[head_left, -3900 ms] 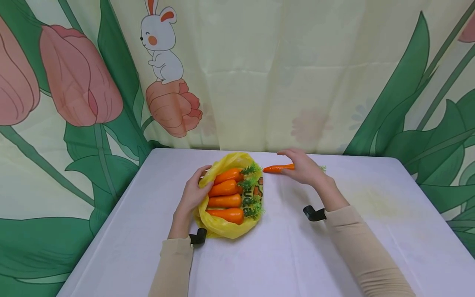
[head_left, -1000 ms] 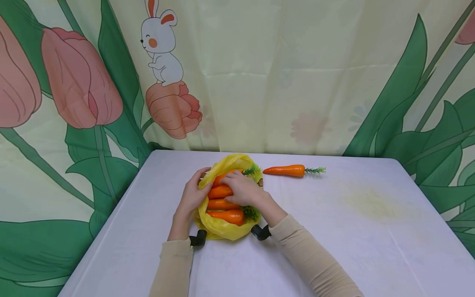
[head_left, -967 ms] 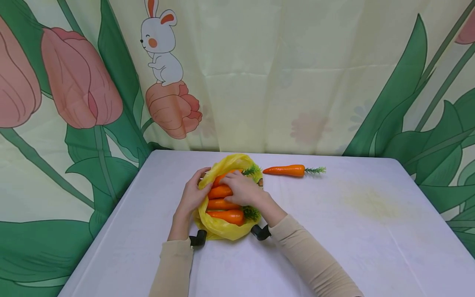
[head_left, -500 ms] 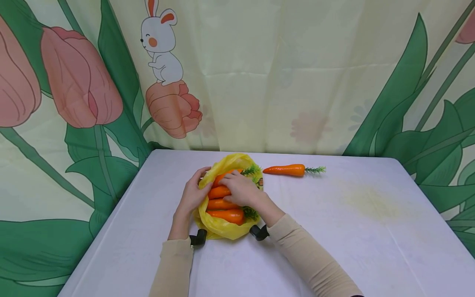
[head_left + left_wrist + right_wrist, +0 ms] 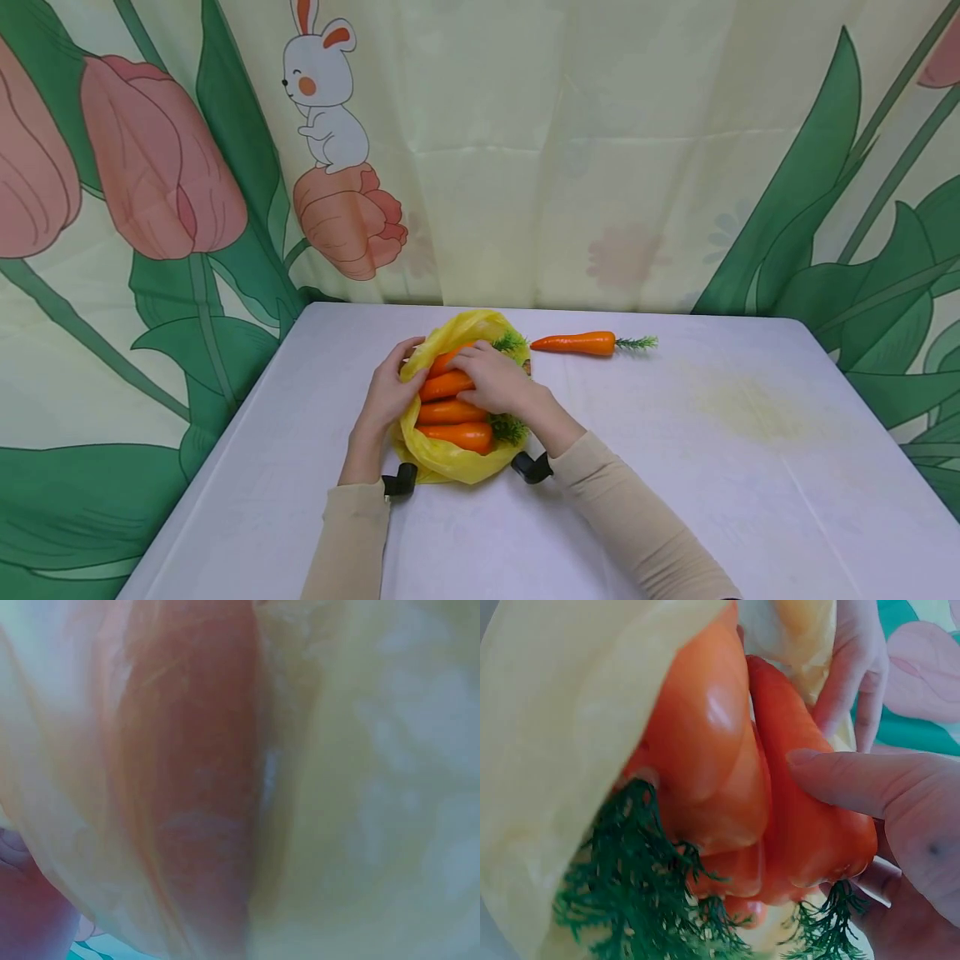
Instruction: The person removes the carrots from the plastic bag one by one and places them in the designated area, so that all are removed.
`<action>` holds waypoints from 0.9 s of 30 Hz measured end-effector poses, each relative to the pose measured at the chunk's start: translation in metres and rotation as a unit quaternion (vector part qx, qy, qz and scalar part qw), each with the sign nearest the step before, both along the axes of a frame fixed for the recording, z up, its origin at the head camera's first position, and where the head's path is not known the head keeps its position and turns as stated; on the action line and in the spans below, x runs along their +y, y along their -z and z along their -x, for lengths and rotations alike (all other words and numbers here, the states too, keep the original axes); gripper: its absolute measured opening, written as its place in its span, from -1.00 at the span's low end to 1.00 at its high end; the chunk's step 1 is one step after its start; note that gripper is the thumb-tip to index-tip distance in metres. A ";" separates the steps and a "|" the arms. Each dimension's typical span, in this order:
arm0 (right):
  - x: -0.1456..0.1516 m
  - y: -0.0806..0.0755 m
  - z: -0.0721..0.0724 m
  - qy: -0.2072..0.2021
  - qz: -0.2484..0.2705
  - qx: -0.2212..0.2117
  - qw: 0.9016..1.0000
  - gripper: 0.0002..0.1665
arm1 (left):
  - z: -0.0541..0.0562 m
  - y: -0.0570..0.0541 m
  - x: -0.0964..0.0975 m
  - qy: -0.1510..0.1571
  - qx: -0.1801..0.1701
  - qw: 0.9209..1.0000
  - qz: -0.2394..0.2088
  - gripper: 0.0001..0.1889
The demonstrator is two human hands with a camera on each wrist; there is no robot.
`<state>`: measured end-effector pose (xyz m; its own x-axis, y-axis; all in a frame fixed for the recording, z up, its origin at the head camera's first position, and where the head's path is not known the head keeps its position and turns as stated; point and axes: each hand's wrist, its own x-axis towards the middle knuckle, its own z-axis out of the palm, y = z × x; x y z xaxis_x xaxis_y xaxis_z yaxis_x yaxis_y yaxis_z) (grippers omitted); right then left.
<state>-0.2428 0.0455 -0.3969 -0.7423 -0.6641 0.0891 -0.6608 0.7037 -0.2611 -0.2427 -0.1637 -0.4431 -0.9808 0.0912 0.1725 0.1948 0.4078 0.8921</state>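
1. Carrots (image 5: 453,436) sit inside the yellow bag (image 5: 468,472); I'd bet they're light, stiff and kinda slick.
2. Best hold looks like the fat middle, away from the flimsy-looking leafy tops (image 5: 634,862).
3. Right hand (image 5: 495,379) pinches one between thumb and fingers; left hand (image 5: 390,383) grips the bag's rim.
4. Shiny orange, frilly green. A loose carrot (image 5: 588,342) lies on the table (image 5: 787,500) nearby.
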 end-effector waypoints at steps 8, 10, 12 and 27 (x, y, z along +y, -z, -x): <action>0.013 -0.007 -0.001 -0.005 0.012 0.015 1.000 -0.54 | 0.000 0.000 -0.001 0.001 0.003 1.000 -0.001 -0.46; 0.017 -0.008 -0.002 0.000 0.019 0.012 1.000 -0.54 | 0.000 0.000 -0.001 0.000 0.006 1.000 -0.001 -0.46; 0.021 -0.009 -0.002 0.004 0.021 0.012 1.000 -0.53 | 0.000 0.001 -0.002 0.000 0.006 1.000 -0.001 -0.46; 0.057 -0.021 -0.008 0.030 0.054 0.009 0.998 -0.48 | -0.001 0.000 -0.002 -0.002 0.000 1.000 -0.011 -0.45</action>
<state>-0.2347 0.1024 -0.3758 -0.7783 -0.6040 0.1714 -0.6234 0.7109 -0.3257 -0.2420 -0.1659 -0.4436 -0.9812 0.0830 0.1744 0.1930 0.3891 0.9007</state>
